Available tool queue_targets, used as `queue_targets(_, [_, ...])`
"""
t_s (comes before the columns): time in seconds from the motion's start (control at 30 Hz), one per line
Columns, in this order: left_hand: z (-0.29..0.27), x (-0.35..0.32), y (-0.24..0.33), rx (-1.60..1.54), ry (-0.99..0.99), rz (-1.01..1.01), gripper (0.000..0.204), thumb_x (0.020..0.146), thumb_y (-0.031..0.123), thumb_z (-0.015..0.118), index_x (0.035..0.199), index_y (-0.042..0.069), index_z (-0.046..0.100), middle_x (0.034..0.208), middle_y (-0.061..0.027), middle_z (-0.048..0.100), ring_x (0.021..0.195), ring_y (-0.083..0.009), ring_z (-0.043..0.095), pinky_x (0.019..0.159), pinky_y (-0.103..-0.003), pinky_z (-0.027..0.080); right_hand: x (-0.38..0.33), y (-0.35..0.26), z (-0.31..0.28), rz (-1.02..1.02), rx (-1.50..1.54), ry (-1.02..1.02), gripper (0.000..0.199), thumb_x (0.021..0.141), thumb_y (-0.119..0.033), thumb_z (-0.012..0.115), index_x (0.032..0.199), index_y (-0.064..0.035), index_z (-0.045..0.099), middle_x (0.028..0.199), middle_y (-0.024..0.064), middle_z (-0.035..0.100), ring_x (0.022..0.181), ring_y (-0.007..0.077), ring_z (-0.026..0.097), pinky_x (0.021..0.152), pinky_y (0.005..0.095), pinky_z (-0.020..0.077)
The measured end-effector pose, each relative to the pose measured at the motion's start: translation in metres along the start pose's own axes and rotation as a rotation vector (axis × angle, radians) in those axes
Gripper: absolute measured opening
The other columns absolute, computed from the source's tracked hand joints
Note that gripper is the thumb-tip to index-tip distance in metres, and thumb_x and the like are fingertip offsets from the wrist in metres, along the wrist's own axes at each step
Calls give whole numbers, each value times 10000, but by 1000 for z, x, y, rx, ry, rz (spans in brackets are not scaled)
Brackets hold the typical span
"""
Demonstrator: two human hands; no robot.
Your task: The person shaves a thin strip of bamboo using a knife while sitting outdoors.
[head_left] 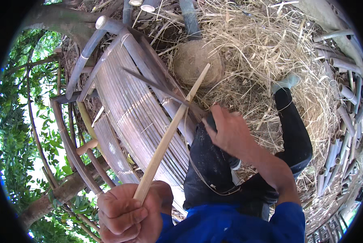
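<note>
My left hand (128, 212) is closed around the near end of a long pale bamboo strip (169, 133) that slants up and to the right. My right hand (230, 131) grips the dark handle of a knife whose long blade (157, 87) lies across the strip near its far end. The blade meets the strip at about the level of my knee. My legs in dark trousers (213, 166) are below the right hand, and one foot (286, 83) rests on the straw.
A bench of slatted bamboo (128, 109) with round bamboo rails runs under the strip. A rounded wooden block (197, 60) sits in a heap of dry shavings (262, 48). Cut bamboo tubes (347, 93) are stacked at the right. Green foliage fills the left.
</note>
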State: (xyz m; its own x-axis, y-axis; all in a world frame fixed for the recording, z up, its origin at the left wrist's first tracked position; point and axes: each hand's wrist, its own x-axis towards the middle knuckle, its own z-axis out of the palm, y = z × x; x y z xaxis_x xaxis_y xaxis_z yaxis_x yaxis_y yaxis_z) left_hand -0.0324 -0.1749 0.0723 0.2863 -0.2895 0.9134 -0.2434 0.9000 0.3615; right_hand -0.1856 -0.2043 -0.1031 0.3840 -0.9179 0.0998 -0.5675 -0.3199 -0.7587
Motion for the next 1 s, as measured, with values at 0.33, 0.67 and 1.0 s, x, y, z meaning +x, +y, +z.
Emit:
queue_targets(0.33, [-12,-2,-2,-77,53,-11,524,1055,553,301,718,160,381,500,35,305,358,-82,306,384,-226,275,-4,2,-1,32,-44,-157,282,907,-185,680,1068,-13,525,822,187,645,695,335,675,555,417,545])
queue_targets(0.67, [-1,-10,-21,-192,-52,191,294,1052,192,391,772,116,347,541,38,310,348,-39,330,357,-155,270,32,125,58,234,-203,-212,299,929,-149,618,1119,12,454,768,231,655,674,427,681,583,509,546])
queue_targets(1.0, [-16,-5,-16,0,55,325,192,1061,226,456,878,168,470,553,84,409,712,-119,533,927,-301,395,60,252,109,512,-213,-218,348,925,-195,638,1172,-48,442,838,263,690,806,476,688,710,561,545])
